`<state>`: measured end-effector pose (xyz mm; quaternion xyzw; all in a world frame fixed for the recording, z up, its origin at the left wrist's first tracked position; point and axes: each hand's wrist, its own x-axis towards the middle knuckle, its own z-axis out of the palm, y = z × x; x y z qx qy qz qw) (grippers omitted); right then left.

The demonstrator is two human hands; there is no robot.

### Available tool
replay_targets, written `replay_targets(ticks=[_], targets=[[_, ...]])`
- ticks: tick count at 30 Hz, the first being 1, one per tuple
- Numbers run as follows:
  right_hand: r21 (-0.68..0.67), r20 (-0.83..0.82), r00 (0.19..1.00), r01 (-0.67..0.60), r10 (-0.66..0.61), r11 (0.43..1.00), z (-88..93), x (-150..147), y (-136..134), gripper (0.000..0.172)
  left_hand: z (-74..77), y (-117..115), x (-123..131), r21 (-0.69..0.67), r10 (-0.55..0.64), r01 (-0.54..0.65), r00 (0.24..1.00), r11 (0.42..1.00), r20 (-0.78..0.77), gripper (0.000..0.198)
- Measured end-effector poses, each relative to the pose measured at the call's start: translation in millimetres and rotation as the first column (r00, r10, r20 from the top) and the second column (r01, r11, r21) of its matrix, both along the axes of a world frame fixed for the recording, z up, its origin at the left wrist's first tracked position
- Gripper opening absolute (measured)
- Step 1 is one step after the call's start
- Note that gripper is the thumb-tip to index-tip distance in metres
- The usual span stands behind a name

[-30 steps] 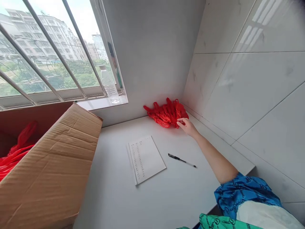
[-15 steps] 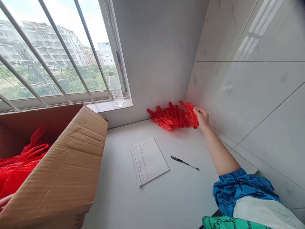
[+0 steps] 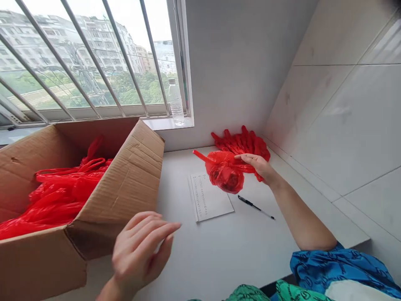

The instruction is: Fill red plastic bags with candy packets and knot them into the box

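Note:
My right hand (image 3: pixel 257 164) grips a crumpled red plastic bag (image 3: pixel 226 173), which hangs above the upper part of a white notebook (image 3: pixel 216 205). Behind it, a row of bunched red plastic bags (image 3: pixel 241 140) lies against the wall at the back corner of the table. My left hand (image 3: pixel 142 246) is in the air in front of a cardboard box (image 3: pixel 125 184), its fingers apart from the thumb and nothing held. Inside the box is a heap of red plastic bags (image 3: pixel 69 188).
A black pen (image 3: pixel 255 207) lies right of the notebook on the white table (image 3: pixel 225 255). On the window sill stands a clear water bottle (image 3: pixel 176 104), beside metal window bars. A tiled wall (image 3: pixel 338 125) borders the table on the right.
My right hand has brought one red bag away from the row, toward the left and nearer to me. My left hand has come from the box into the open. The view has shifted left.

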<state>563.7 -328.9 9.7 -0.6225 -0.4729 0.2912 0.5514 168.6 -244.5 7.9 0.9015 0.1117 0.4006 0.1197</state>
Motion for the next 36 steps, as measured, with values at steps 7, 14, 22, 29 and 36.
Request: replay_targets(ticks=[7,14,22,29,36], targets=[[-0.156,0.298,0.95,-0.046,0.091,0.987,-52.9,-36.7,0.0,0.031,-41.3,3.1,71.3,-0.266,0.017,-0.104,0.951,0.958,-0.309,0.019],[-0.088,0.21,0.975,-0.051,0.069,0.995,-51.7,-66.6,-4.6,0.039,-65.5,7.0,133.1,-0.564,0.121,-0.302,0.934,0.769,-0.335,0.031],[-0.086,0.547,0.818,-0.156,0.177,0.984,-39.3,-83.5,-11.9,0.047,-77.7,7.4,147.4,-0.599,0.034,-0.121,0.987,0.791,-0.154,0.016],[0.074,0.583,0.804,0.088,-0.115,0.993,-40.5,-79.1,-8.1,0.019,-56.2,19.5,127.4,-0.476,0.097,-0.137,0.989,0.869,-0.109,0.018],[-0.016,0.612,0.772,0.228,-0.171,0.974,-39.1,-48.6,-22.8,0.011,-59.5,50.1,94.2,-0.551,0.242,-0.258,0.965,0.794,-0.103,0.02]])
